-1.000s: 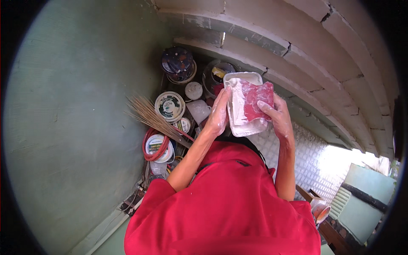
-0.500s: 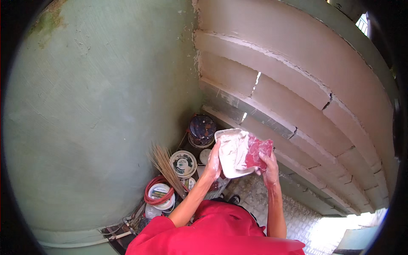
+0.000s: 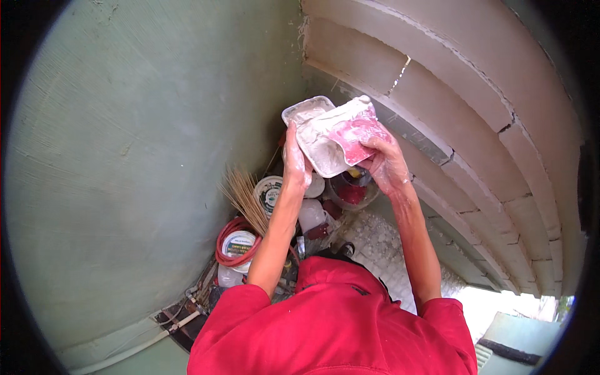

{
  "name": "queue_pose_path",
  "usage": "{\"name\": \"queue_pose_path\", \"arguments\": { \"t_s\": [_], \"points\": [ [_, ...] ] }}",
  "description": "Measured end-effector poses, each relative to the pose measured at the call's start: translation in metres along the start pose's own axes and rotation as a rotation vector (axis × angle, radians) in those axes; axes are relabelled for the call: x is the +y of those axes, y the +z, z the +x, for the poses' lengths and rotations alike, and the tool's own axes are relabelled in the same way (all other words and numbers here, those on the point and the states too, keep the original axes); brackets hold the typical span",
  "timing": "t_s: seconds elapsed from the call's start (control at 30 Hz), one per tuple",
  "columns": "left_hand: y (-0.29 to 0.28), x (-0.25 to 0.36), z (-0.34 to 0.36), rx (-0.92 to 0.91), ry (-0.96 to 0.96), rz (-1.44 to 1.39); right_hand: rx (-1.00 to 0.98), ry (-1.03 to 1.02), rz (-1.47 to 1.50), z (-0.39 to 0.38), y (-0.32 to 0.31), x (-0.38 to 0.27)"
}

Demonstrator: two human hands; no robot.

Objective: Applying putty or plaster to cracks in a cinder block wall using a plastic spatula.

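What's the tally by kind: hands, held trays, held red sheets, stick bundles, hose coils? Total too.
Hands: 2 (left hand, right hand)
Held white tray: 1
Held red sheet: 1
Stick bundle: 1
Red hose coil: 1
Total: 6

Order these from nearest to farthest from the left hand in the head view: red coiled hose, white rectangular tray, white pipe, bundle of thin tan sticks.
From the left hand:
1. White rectangular tray: held in it.
2. Bundle of thin tan sticks: below left.
3. Red coiled hose: farther down left.
4. White pipe: lower left of the picture.
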State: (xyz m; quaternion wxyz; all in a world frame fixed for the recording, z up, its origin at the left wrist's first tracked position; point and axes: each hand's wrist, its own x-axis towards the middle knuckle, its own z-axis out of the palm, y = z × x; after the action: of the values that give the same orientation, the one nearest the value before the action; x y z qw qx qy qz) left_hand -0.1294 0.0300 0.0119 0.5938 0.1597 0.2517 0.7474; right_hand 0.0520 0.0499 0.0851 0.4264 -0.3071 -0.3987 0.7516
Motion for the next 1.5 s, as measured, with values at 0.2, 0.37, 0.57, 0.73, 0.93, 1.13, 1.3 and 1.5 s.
{"name": "queue_pose_path", "arguments": {
  "t_s": [0.2, 0.37, 0.57, 0.73, 0.93, 1.13, 1.3, 1.5],
  "points": [
    [-0.013, 0.020, 0.013, 0.044, 0.039, -0.024, 0.018, -0.044, 0.271, 0.052, 0.055, -0.016],
    [-0.011, 0.021, 0.005, 0.128, 0.051, 0.004, 0.037, -0.163, 0.429, 0.151, 0.100, -0.039],
    [-0.036, 0.008, -0.019, 0.143, -0.011, -0.029, 0.174, -0.229, 0.624, 0.238, 0.110, -0.062],
    [-0.061, -0.004, -0.032, 0.241, -0.058, -0.063, 0.261, -0.231, 0.558, 0.278, 0.120, -0.076],
    [-0.059, -0.006, -0.044, 0.228, -0.072, -0.070, 0.384, -0.176, 0.622, 0.307, 0.134, -0.137],
    [-0.059, -0.010, -0.053, 0.297, -0.103, -0.069, 0.230, -0.197, 0.615, 0.283, 0.152, -0.147],
    [-0.076, -0.018, -0.059, 0.264, -0.102, -0.064, 0.105, -0.242, 0.481, 0.204, 0.153, -0.092],
    [-0.074, -0.023, -0.063, 0.282, -0.127, -0.040, 0.240, -0.230, 0.534, 0.185, 0.072, -0.073]
  ]
}}
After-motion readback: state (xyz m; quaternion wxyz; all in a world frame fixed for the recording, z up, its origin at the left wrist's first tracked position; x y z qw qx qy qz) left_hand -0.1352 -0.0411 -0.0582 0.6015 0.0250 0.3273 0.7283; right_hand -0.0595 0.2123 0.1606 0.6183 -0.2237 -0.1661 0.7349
